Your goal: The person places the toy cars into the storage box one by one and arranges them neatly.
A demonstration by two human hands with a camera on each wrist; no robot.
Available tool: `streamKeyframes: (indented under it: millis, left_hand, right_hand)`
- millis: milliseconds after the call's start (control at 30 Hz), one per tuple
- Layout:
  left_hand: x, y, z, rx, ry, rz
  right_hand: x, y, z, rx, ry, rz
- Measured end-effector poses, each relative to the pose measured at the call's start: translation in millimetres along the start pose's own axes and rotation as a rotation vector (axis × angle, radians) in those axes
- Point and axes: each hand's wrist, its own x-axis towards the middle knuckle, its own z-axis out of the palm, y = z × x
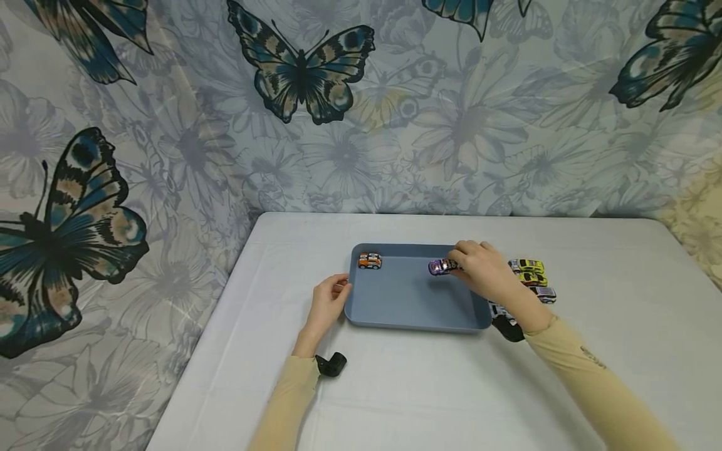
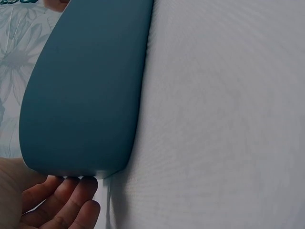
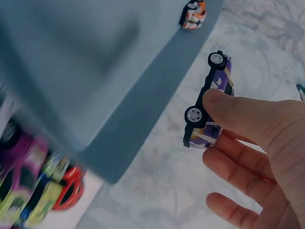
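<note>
My right hand (image 1: 485,275) pinches a purple toy car (image 3: 221,80) between thumb and fingers, held above the right part of the blue-grey tray (image 1: 395,304). In the right wrist view the car is tilted, its wheels turned towards the tray. My left hand (image 1: 328,304) is at the tray's left end. Seen from the left wrist, its curled fingers (image 2: 71,198) lie against the tray's end wall just below the rim, with the thumb mostly hidden. An orange and white toy car (image 1: 370,261) sits inside the tray, in its far left corner.
Several toy cars stand close together just right of the tray, among them a yellow-green one (image 1: 526,265) and a silver one (image 1: 544,294); my right forearm partly covers the group. A white cloth covers the table (image 1: 225,401). Behind hangs a butterfly-patterned curtain (image 1: 350,163).
</note>
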Motion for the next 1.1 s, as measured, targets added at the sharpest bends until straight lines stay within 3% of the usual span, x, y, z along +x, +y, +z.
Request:
streamKeyframes:
  millis: [300, 1100]
  left_hand:
    - [-0.6, 0.9, 0.7, 0.012, -0.009, -0.012]
    - [2.4, -1.8, -0.1, 0.032, -0.004, 0.010]
  right_hand:
    - [25, -12, 14, 0.006, -0.033, -0.023]
    - [76, -36, 51, 0.143, -0.202, 0.009]
